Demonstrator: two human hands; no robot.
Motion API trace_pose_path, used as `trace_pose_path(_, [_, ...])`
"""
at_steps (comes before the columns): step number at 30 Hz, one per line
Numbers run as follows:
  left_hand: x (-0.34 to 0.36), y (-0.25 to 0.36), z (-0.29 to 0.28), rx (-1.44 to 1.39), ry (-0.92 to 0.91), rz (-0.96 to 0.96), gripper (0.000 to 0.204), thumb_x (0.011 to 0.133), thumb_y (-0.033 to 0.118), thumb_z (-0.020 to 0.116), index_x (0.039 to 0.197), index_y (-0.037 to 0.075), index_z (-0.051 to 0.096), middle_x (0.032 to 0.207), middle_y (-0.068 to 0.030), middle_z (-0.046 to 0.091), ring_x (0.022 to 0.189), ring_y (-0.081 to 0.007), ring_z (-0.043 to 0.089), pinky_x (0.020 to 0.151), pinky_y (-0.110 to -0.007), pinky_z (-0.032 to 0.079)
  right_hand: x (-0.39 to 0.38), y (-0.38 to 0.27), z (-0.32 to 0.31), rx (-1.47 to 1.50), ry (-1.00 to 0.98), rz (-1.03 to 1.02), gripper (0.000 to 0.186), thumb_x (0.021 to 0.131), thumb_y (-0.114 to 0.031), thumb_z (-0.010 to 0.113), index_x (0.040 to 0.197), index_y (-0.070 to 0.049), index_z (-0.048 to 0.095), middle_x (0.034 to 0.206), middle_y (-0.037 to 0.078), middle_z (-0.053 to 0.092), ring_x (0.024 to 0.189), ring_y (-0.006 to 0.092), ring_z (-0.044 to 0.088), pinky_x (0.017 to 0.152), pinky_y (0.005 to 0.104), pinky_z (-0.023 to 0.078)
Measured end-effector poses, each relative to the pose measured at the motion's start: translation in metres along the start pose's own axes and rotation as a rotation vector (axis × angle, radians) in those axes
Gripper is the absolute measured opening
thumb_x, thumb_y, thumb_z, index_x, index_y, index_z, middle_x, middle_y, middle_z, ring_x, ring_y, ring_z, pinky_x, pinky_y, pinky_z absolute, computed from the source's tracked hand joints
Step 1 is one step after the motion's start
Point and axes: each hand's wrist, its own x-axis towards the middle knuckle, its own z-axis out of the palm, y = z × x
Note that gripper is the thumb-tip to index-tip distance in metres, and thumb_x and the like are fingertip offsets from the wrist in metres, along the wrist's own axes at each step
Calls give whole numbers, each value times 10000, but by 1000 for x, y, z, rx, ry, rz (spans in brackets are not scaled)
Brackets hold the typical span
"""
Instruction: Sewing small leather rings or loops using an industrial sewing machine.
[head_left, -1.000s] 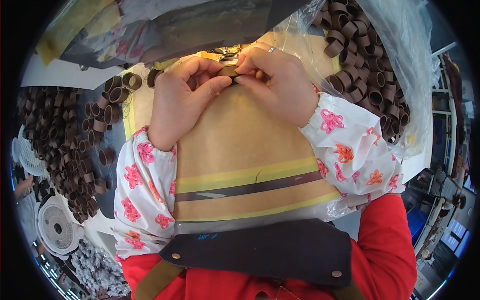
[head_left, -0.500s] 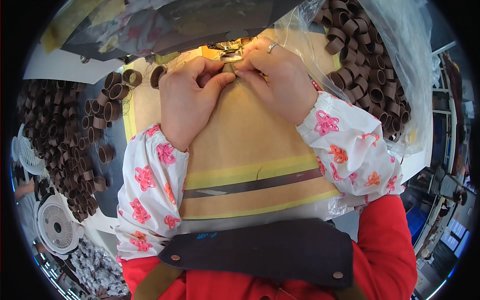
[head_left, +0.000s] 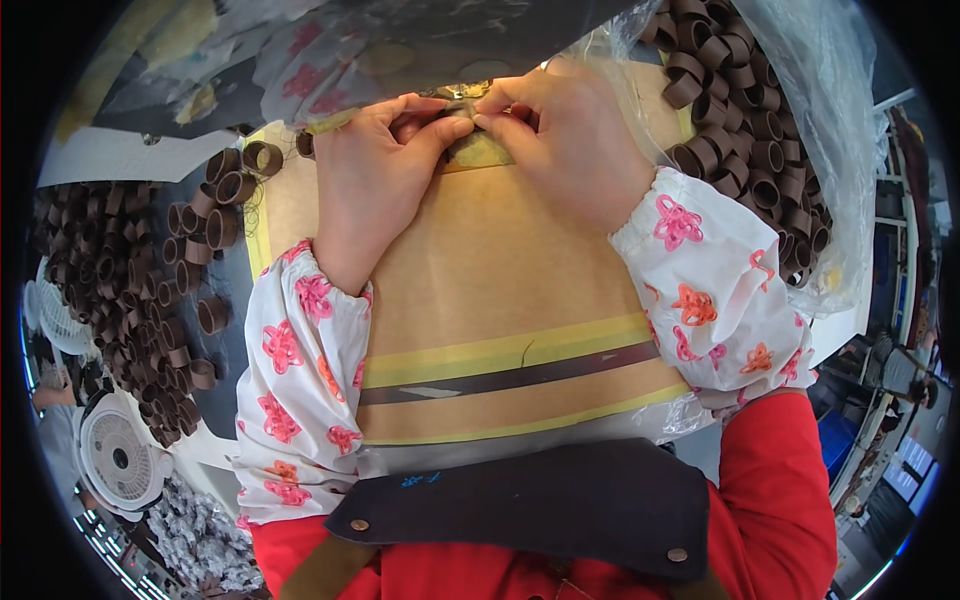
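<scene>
Both hands meet just below the lit metal foot (head_left: 468, 90) of what looks like a sewing machine (head_left: 400, 60). My left hand (head_left: 370, 190) pinches a small brown piece (head_left: 459, 111) between thumb and fingers. At the piece's right end, my right hand (head_left: 572, 140) has thumb and forefinger closed on it too. Fingers and the machine's head hide most of this piece, so its full shape cannot be made out. Beneath the fingertips lies a pale, rounded patch (head_left: 478, 152) of the work surface.
Tan board (head_left: 480, 260) edged with yellow tape (head_left: 520, 350) spans the table under my forearms. Many brown rings (head_left: 110, 270) are heaped at the left, a few loose ones (head_left: 236, 188) nearer. More brown rings (head_left: 765, 155) fill a clear plastic bag (head_left: 835, 130) at the right.
My fingertips have moved slightly, with the right hand's fingers nearer the machine. Less of the brown piece shows between the thumbs. The whole view has shifted a little, and the machine head covers more.
</scene>
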Motion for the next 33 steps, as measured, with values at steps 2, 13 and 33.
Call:
trace_pose_path(2, [1,0,0,20,-4,0,250,697,181,708,815,-33,655,487,-3,470,462,-64,437,467,-229,365,1,3,0,-16,9,-13,87,732,-82,628,762,-1,622,559,90,522,510,180,493,490,287,382])
trace_pose_path(13, [1,7,-5,-11,-119,-127,232,746,205,700,829,-2,634,560,82,455,527,6,386,476,-160,320,2,-4,-5,-225,-50,32,119,715,-136,609,673,-48,540,689,82,549,680,272,560,591,386,439])
trace_pose_path(33, [2,-12,-3,-54,-71,-27,212,725,192,680,760,-12,635,486,34,437,459,-35,387,434,-226,314,4,1,1,-158,-60,-10,131,716,-152,642,706,-42,572,624,78,530,604,234,519,548,337,399])
